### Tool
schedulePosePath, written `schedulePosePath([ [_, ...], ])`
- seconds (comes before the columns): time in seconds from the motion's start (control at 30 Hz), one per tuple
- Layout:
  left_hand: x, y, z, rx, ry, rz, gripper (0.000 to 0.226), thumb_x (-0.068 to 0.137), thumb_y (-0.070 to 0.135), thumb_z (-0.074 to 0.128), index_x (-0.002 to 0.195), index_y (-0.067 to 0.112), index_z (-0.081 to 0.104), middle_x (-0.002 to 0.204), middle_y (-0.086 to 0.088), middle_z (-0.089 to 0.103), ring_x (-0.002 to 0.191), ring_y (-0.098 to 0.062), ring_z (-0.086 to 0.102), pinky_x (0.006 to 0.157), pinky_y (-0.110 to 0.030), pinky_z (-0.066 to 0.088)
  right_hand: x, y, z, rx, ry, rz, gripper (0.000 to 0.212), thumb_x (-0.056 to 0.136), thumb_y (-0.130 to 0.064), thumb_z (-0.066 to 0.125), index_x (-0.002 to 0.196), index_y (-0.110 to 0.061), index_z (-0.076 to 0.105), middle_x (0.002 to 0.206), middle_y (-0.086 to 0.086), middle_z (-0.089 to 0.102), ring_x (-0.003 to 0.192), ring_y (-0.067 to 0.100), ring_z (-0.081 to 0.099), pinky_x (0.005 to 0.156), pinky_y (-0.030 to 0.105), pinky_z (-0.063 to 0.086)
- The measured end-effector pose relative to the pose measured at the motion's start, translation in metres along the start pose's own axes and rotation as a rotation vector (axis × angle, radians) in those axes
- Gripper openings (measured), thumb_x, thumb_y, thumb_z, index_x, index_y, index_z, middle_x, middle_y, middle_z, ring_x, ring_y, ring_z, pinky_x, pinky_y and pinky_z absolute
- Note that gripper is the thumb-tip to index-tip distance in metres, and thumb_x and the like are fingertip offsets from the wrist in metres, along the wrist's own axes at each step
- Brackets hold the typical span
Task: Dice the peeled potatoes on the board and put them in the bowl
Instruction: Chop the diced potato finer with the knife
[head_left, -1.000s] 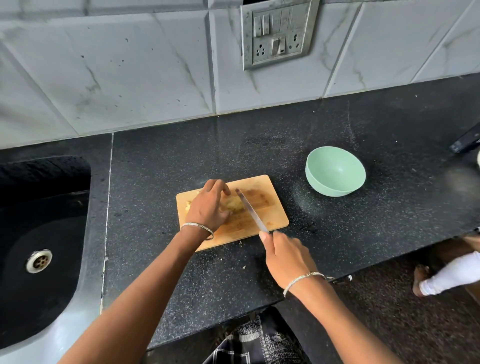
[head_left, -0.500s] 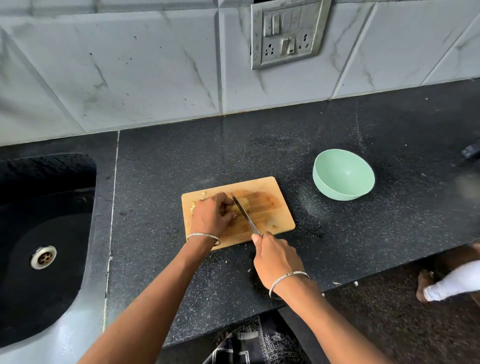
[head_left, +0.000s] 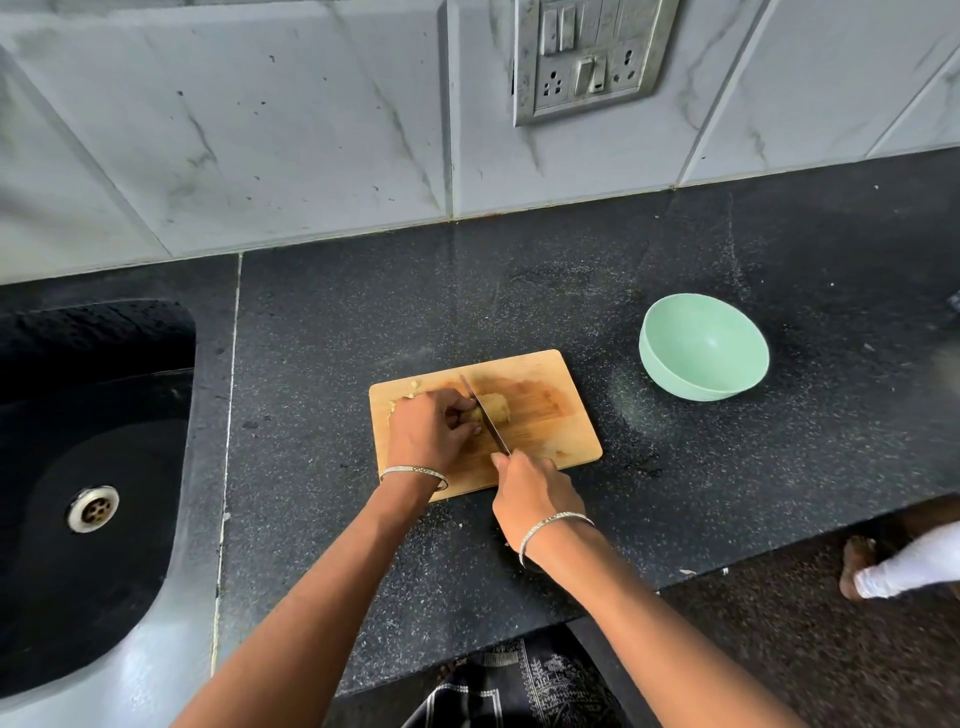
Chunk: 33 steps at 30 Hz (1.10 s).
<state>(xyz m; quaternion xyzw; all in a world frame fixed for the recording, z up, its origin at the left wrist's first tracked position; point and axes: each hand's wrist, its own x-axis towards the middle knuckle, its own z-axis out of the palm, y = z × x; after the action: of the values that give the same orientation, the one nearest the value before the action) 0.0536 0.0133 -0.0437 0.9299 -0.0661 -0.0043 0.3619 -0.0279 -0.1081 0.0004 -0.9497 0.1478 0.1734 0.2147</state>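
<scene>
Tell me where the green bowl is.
In the head view, the green bowl sits on the black counter at the right, off the far right corner of the wooden cutting board, not touching it.

We see soft, even daylight: bright on the wall tiles (head_left: 260, 130), a dull pale sheen on the black worktop (head_left: 571, 270). The shadow beneath the bowl (head_left: 704, 345) is faint. Wide-angle distortion bends straight lines, and the right edge looks slightly smeared.

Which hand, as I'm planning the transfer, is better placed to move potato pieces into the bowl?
Probably the right hand: the bowl sits on its side of the board, though it grips the knife. The left hand holds the potato.
</scene>
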Motion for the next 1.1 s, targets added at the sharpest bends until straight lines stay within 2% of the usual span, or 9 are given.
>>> schedulePosePath([
  [0.2,0.000,-0.001,-0.001,-0.019,-0.007,-0.006,0.023,0.067,0.018,0.085,0.087,0.020,0.075,0.080,0.004,0.074,0.072,-0.013,0.069,0.076,-0.032,0.056,0.004,0.001,0.008,-0.022,0.016,0.006,0.043,0.105,-0.040,0.027,0.116,-0.011,0.057,0.115,0.011,0.061,0.106,0.033,0.059,0.071,0.035,0.039],
  [0.4,0.000,0.001,-0.003,-0.036,-0.021,-0.011,0.024,0.066,0.017,0.086,0.087,0.020,0.074,0.080,0.004,0.074,0.073,-0.012,0.069,0.078,-0.032,0.057,0.001,0.006,0.015,-0.035,0.000,-0.001,0.043,0.105,-0.040,0.028,0.113,-0.011,0.058,0.113,0.012,0.062,0.104,0.033,0.061,0.073,0.037,0.046],
  [0.77,-0.002,0.005,-0.006,-0.005,-0.020,-0.003,0.023,0.066,0.021,0.085,0.083,0.022,0.071,0.075,0.009,0.071,0.071,-0.009,0.067,0.082,-0.034,0.054,-0.018,0.026,0.022,-0.033,0.025,-0.004,0.043,0.103,-0.045,0.026,0.113,-0.012,0.053,0.110,0.013,0.064,0.103,0.035,0.062,0.075,0.041,0.048],
  [1.0,-0.002,0.004,-0.006,-0.036,-0.034,0.009,0.030,0.065,0.018,0.086,0.084,0.026,0.064,0.074,0.011,0.070,0.072,-0.008,0.068,0.079,-0.035,0.056,-0.018,0.023,0.023,-0.038,0.114,-0.077,0.043,0.104,-0.043,0.024,0.110,-0.011,0.052,0.104,0.014,0.066,0.098,0.037,0.064,0.067,0.039,0.045],
  [1.1,0.000,0.003,-0.006,-0.043,-0.052,0.017,0.036,0.065,0.015,0.085,0.090,0.025,0.062,0.081,0.011,0.070,0.076,-0.007,0.068,0.079,-0.034,0.057,-0.015,0.023,0.024,-0.040,0.125,-0.086,0.043,0.104,-0.043,0.025,0.109,-0.011,0.052,0.104,0.015,0.067,0.097,0.037,0.065,0.065,0.038,0.044],
])
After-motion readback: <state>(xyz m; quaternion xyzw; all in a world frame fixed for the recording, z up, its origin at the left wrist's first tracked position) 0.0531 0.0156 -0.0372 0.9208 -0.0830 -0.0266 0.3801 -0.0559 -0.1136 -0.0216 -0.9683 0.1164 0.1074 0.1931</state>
